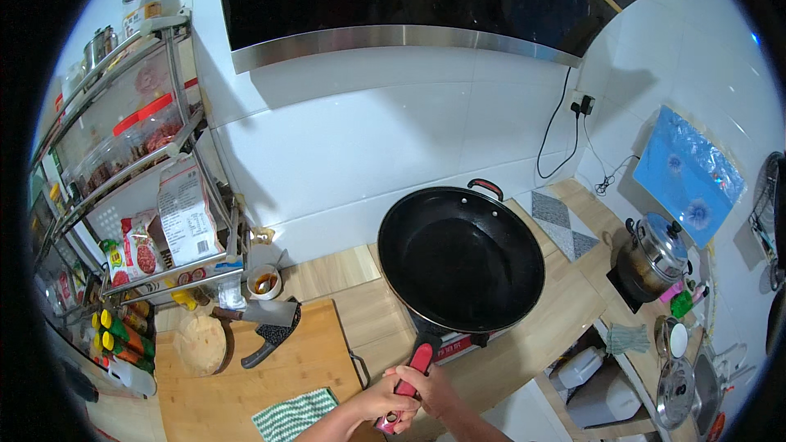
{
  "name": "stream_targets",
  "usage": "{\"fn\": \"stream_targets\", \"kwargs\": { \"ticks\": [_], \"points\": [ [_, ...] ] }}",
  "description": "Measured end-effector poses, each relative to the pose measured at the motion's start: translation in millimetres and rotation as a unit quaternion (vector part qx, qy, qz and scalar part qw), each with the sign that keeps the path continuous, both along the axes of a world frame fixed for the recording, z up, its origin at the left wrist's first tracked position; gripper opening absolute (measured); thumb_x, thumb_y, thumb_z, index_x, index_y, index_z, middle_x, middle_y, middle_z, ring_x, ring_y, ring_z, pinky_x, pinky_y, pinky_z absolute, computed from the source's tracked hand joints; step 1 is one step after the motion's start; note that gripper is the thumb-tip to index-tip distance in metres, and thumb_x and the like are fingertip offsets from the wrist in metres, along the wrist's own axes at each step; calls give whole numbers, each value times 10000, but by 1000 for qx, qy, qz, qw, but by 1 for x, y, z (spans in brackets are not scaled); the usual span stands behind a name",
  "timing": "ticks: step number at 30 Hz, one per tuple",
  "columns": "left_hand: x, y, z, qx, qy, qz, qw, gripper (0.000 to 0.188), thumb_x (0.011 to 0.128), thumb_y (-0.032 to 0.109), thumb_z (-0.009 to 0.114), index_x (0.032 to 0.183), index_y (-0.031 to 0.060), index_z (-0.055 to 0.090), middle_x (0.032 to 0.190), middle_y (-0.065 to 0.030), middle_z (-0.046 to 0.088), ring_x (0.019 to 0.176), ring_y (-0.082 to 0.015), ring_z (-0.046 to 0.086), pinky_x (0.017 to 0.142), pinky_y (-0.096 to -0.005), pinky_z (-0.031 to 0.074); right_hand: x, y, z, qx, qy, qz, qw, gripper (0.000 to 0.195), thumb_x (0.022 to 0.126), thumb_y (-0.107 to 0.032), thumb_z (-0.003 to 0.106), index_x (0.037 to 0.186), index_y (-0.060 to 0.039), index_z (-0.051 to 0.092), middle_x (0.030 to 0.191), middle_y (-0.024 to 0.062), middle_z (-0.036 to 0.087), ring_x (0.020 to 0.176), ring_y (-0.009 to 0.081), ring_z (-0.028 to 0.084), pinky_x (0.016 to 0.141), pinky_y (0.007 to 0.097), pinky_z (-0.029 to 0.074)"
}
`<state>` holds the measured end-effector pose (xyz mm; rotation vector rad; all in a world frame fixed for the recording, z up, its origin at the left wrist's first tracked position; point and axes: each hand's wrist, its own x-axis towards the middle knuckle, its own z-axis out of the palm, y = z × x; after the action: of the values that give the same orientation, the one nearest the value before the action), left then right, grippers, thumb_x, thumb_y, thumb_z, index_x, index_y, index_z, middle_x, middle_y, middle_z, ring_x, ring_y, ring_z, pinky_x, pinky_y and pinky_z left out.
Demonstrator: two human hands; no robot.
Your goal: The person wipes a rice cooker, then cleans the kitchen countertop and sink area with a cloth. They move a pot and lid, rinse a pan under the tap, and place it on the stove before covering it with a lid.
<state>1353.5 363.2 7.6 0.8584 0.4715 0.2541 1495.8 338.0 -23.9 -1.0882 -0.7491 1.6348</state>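
A large black wok [460, 258] with a bare dark inside rests on a portable stove [454, 348] against the white wall. Its long red and black handle [421, 358] points towards me. Around the lower part of that handle my left hand [385, 400] is closed. My right hand [437, 385] grips it too, with its fingers overlapping the left hand's. On the far side of the wok is a small loop handle [486, 186]. To the left lies a wooden cutting board [209, 402], with a green-and-white striped cloth [295, 414] near my left forearm.
On the board are two cleavers [276, 331] and a stack of round flatbreads [201, 345]. A small bowl [264, 282] of brown liquid stands behind. A metal rack [175, 67] fills the left; a lidded pot [652, 255] stands right. Above hangs a range hood [399, 0].
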Motion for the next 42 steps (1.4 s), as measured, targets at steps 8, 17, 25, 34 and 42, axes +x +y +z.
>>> {"fn": "stream_targets", "kwargs": {
  "ticks": [8,17,25,34,42],
  "points": [
    [-6,37,-15,-21,14,27,999,135,801,-6,561,868,-4,444,543,-83,465,412,-214,513,396,-330,409,-7,42,-13,-36,-32,16,999,248,824,-225,628,915,2,668,869,60,669,780,105,601,713,255,471],
    [-17,49,-29,-57,3,24,998,115,820,24,553,858,-5,448,563,-80,482,437,-214,534,406,-311,415,-12,57,-1,-56,-51,17,997,270,795,-263,654,866,-2,663,793,43,646,735,110,593,683,252,463],
    [-12,55,-26,-80,7,68,994,173,768,-14,591,897,3,478,528,-109,481,375,-226,488,343,-343,390,-13,62,-18,-11,18,14,1000,268,849,-277,621,939,-25,646,848,42,643,790,134,607,724,269,476],
    [-6,56,-65,-89,-42,192,976,646,870,539,452,1071,-71,512,680,-183,600,519,-321,604,469,-434,528,20,1,-58,48,-6,134,990,443,962,-480,374,890,-91,573,702,-28,524,647,88,542,616,209,421],
    [-19,54,-165,-168,-396,147,891,302,988,310,382,1069,47,507,947,-58,513,836,-183,568,737,-426,514,82,-174,-202,-27,-195,165,966,347,905,-357,502,768,-41,544,675,24,539,580,142,491,551,322,437]
  ]
}}
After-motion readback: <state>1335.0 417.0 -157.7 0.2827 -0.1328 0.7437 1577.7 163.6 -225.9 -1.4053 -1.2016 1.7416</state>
